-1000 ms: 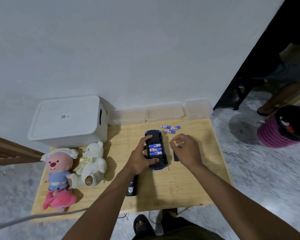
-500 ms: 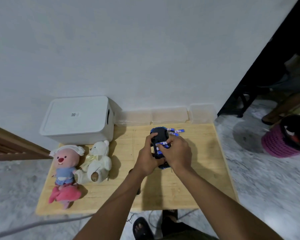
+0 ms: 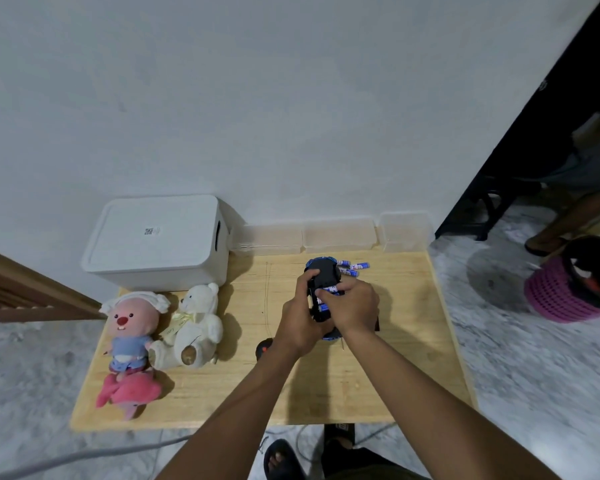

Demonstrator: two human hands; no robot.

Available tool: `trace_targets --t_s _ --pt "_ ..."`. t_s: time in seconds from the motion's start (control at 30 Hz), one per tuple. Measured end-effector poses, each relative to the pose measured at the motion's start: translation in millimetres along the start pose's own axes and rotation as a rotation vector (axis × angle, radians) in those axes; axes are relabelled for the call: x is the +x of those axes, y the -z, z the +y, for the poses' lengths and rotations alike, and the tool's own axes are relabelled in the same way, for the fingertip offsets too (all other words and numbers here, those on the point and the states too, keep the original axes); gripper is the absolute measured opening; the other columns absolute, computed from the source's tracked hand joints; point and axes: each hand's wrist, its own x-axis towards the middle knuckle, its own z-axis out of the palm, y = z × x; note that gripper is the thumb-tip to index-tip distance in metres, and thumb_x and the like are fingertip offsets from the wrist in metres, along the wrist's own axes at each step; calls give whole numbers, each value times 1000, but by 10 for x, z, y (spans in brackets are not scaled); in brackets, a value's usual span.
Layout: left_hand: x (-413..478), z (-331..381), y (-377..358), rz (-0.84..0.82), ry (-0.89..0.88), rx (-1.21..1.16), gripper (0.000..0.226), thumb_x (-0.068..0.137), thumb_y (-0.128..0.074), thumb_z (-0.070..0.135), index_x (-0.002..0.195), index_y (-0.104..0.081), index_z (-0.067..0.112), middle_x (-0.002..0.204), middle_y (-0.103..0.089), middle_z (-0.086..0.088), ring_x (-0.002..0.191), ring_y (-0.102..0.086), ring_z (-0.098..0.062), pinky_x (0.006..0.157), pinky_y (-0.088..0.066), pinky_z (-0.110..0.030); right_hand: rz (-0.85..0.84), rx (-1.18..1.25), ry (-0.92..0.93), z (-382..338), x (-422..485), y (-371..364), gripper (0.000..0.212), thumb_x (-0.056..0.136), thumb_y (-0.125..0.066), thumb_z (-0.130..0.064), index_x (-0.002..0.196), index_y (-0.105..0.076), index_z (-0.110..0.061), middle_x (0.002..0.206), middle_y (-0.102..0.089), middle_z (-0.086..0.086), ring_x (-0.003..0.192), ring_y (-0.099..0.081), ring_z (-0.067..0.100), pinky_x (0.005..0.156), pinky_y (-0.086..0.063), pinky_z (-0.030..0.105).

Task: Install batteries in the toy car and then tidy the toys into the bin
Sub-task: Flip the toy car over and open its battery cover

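A pale wooden table (image 3: 361, 393) stands against a white wall on a grey marbled floor. At its far left corner sits a white lidded plastic storage bin (image 3: 156, 237) with its lid on, and beside it a row of clear plastic containers (image 3: 338, 233) runs along the wall. Off the table to the right, a pink woven basket (image 3: 561, 296) stands on the floor. On the table's left side, in front of the bin, lie three soft toys: a pink-faced plush beaver in a blue shirt (image 3: 130, 327), a cream teddy bear (image 3: 193, 320) touching it on the right, and a bright pink plush toy (image 3: 129, 393) at the beaver's feet. Both forearms reach to the far middle of the table, where the blue and black toy car (image 3: 321, 275) is held belly up between the hands; whether it rests on the wood cannot be told. The left hand (image 3: 297, 323) grasps the car's left side with curled fingers. The right hand (image 3: 355, 306) wraps the right side, its curled fingertips on the blue and white batteries in the open bay (image 3: 328, 291). A black remote control with a red button (image 3: 264, 348) peeks out just left of the left wrist. A small dark flat piece (image 3: 377, 323) lies beside the right wrist. Loose blue and white batteries (image 3: 355, 266) lie just right of the car's far end
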Motion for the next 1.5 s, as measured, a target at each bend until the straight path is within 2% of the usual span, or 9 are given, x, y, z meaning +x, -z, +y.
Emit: trace_targets --t_s 0.13,0.3,0.5,0.7,0.83,0.97,1.07,1.17,1.5 --pt "1 -38 -1 3 10 -15 97 76 -85 4 150 -29 32 114 -65 13 81 -69 -2 69 -56 -17 -29 36 -88 12 43 -52 32 71 -91 -29 93 -77 -11 97 -74 5 90 -70 24 72 -53 30" --pt "36 -58 62 17 23 -40 98 74 -87 7 149 -29 34 117 -63 16 83 -71 -1 69 -55 -15 4 37 -67 -14 37 -103 26 69 -90 -31 78 -66 -27 98 -69 -3 92 -68 19 75 -55 34" --pt "28 -72 113 -7 40 -132 98 74 -86 1 148 -31 36 129 -63 2 88 -74 -10 73 -61 -28 -84 197 114 6 32 16 29 70 -91 -18 90 -69 -17 84 -70 -7 80 -68 4 70 -52 14" --pt "32 -74 195 -47 95 -173 98 73 -85 -2 142 -34 45 128 -62 0 86 -76 -18 76 -64 -40 -108 302 152 -18 177 274 12 84 -79 -13 90 -69 -17 88 -73 -12 79 -66 -13 72 -50 8" --pt "33 -54 187 -51 94 -151 97 75 -84 -1 142 -33 46 128 -62 1 85 -75 -20 74 -64 -37 -137 133 191 -69 137 281 18 99 -50 -11 101 -68 -15 97 -70 -5 86 -64 2 66 -45 13" --pt "27 -32 165 -45 88 -124 97 75 -84 1 143 -32 45 127 -63 0 79 -75 -20 74 -64 -40 -176 -289 218 -59 42 238 15 86 -67 -38 79 -65 -25 70 -59 -12 72 -59 16 60 -41 28" --pt "12 -34 135 -35 61 -118 98 74 -84 2 145 -32 43 126 -64 1 81 -73 -16 78 -63 -38 -135 -489 243 -48 -15 209 24 79 -73 -50 83 -70 -26 85 -58 -11 79 -58 16 64 -44 28" --pt "-10 -40 126 -24 42 -124 98 73 -82 0 146 -31 41 125 -65 1 84 -73 -15 79 -63 -39 -105 -532 254 -39 -52 185 34 78 -71 -55 92 -71 -24 95 -66 -5 89 -65 21 67 -45 29" --pt "-35 -33 108 -1 8 -53 99 74 -81 0 148 -29 39 109 -68 16 75 -72 -16 70 -62 -37 -101 -482 221 -84 -59 129 39 70 -72 -53 92 -61 -22 79 -62 -7 78 -61 20 62 -44 29"
